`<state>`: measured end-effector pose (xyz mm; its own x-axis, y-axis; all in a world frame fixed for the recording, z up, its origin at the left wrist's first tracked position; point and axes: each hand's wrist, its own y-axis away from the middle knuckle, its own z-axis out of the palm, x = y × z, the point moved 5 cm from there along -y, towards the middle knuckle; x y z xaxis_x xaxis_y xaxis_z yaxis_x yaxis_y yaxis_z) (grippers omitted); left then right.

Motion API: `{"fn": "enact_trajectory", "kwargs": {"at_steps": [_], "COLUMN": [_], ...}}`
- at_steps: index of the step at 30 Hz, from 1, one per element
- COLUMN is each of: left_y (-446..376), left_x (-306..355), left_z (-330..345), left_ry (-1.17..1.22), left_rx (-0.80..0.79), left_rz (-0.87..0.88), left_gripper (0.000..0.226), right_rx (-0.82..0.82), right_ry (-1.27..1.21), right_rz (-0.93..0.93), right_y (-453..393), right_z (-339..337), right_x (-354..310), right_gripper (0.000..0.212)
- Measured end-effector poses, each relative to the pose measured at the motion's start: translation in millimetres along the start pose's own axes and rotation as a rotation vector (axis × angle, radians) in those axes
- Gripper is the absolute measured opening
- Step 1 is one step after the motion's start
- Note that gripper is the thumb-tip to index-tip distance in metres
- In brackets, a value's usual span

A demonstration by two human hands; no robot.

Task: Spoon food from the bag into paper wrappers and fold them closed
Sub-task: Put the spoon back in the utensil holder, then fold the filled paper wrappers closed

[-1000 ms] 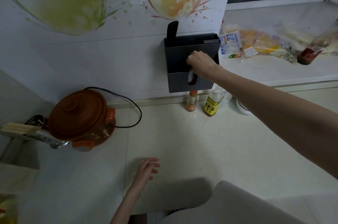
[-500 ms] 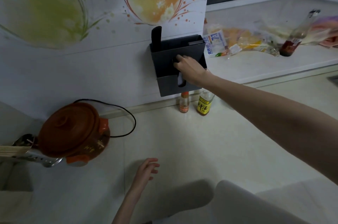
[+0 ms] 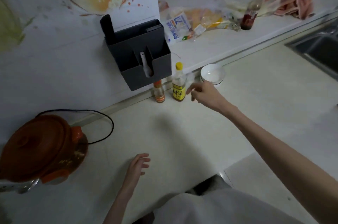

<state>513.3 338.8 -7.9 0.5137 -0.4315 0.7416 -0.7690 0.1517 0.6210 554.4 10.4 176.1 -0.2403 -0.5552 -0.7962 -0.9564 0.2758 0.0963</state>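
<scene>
A brown-orange lidded clay pot [image 3: 43, 147] stands at the left of the pale tabletop [image 3: 182, 132], and the left hand [image 3: 137, 166] hovers low over the tabletop with fingers loosely spread, holding nothing. Farther along, a white ceramic spoon [image 3: 145, 66] hangs in the slot of a dark grey wall-mounted holder [image 3: 140, 55], above a small orange-capped bottle [image 3: 158, 92] and a yellow-capped bottle [image 3: 178, 82]. The right hand [image 3: 205, 93] reaches out beside the yellow-capped bottle, fingers relaxed and empty, near a white bowl [image 3: 212, 73]; crumpled plastic food bags [image 3: 192, 22] lie on the window ledge [image 3: 228, 42].

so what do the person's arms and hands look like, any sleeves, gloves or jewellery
Both forearms are bare as far as the frame shows: no sleeve reaches them. The left hand and right hand wear no gloves, and no rings, watch or bracelet show. Motion blurs the right fingertips, so small details there cannot be told.
</scene>
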Motion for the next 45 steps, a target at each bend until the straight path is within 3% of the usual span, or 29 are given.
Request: {"fn": "enact_trajectory", "kwargs": {"at_steps": [4, 8, 12, 21, 28, 34, 45], "left_y": [-5.1, -6.3, -1.6, 7.4, 33.4, 49.6, 20.5], "left_x": [-0.8, 12.3, 30.0, 68.0, 117.3, 121.9, 129.7], "left_z": [38.3, 93.0, 156.2, 327.9, 481.8, 572.8, 705.4], "left_ry": [-0.141, -0.290, -0.415, -0.706, -0.781, -0.868, -0.951], "left_rx": [-0.110, -0.235, -0.367, -0.595, -0.672, -0.718, -0.711], "left_rz": [-0.032, -0.017, 0.028, 0.035, 0.113, 0.092, 0.015], "left_gripper": [0.022, 0.020, 0.020, 0.020, 0.023, 0.022, 0.023], "right_rx": [-0.137, 0.078, 0.315, 0.652, 0.716, 0.691, 0.894], "right_ry": [-0.232, -0.477, -0.607, -0.906, -1.056, -1.114, -0.974], "right_rz": [0.532, 0.863, 1.082, 1.435, 1.592, 1.647, 1.407], "right_y": [89.3, 203.7, 311.4, 501.3, 594.2, 609.2, 557.4], "right_z": [-0.1, -10.9, -18.6, -14.1, -15.2, -47.4, -238.8], "right_x": [146.7, 248.8, 305.6, 371.9, 416.5, 453.3, 569.8], "right_gripper": [0.036, 0.031, 0.029, 0.022, 0.020, 0.017, 0.025]}}
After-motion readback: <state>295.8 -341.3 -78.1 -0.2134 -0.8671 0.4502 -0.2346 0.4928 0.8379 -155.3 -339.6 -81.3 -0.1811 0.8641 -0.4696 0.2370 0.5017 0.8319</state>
